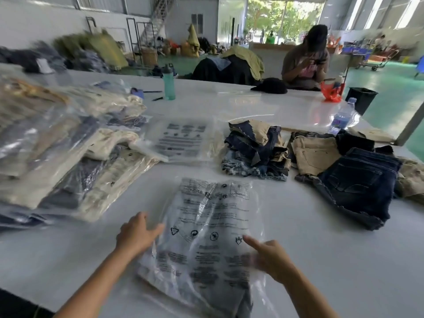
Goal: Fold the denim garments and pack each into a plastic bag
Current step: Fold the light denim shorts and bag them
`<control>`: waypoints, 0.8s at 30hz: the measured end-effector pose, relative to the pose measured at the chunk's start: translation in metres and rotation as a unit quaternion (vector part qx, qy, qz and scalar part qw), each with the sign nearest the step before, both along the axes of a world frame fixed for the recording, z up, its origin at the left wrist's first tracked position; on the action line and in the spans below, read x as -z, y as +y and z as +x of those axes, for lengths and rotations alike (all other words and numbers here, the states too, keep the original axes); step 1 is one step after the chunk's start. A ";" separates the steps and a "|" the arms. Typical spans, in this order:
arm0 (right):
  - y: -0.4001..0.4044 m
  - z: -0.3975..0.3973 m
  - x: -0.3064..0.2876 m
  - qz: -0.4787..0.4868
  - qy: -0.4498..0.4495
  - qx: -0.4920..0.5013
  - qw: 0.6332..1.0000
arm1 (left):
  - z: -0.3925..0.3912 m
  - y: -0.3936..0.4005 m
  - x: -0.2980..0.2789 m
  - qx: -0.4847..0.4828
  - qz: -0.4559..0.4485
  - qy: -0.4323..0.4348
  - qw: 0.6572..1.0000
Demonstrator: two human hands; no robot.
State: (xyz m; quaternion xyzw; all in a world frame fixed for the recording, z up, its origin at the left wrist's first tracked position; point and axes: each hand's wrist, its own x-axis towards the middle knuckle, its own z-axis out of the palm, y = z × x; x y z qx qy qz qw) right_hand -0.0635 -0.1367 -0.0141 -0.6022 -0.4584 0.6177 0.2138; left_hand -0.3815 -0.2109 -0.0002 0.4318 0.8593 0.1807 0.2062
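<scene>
A clear printed plastic bag [206, 228] with a folded denim garment inside lies on the white table [321, 260] in front of me. My left hand [135, 235] touches the bag's left edge with relaxed fingers. My right hand [270, 258] rests on the bag's right side, index finger stretched out. Dark blue denim shorts [358, 182] lie unpacked at the right, beside tan shorts [314, 154]. A stack of folded denim pieces [254, 152] sits behind the bag. An empty printed bag [181, 138] lies flat farther back.
A heap of packed bagged garments [57, 152] fills the left side. A teal bottle [169, 81] and a clear water bottle [341, 118] stand on the table. A person [305, 60] sits at the far side. A black bin [361, 98] stands past the right corner.
</scene>
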 end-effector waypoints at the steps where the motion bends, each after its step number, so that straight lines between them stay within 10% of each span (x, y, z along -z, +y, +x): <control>1: -0.007 -0.008 -0.001 -0.010 0.025 -0.004 1.000 | 0.000 0.007 0.006 -0.034 -0.034 -0.013 0.999; 6: -0.031 -0.037 -0.009 -0.041 0.152 -0.051 0.986 | 0.003 0.032 0.020 -0.037 -0.102 -0.138 0.984; 12: -0.034 -0.036 -0.015 -0.166 0.292 -0.097 0.937 | 0.034 0.053 -0.017 0.146 -0.074 0.198 0.966; 18: -0.024 -0.063 -0.026 -0.167 0.380 0.028 0.909 | 0.091 0.045 -0.039 0.268 -0.149 0.076 0.949; 24: -0.031 -0.072 -0.018 -0.052 0.314 -0.019 0.948 | 0.122 0.018 0.003 0.192 -0.084 0.262 0.942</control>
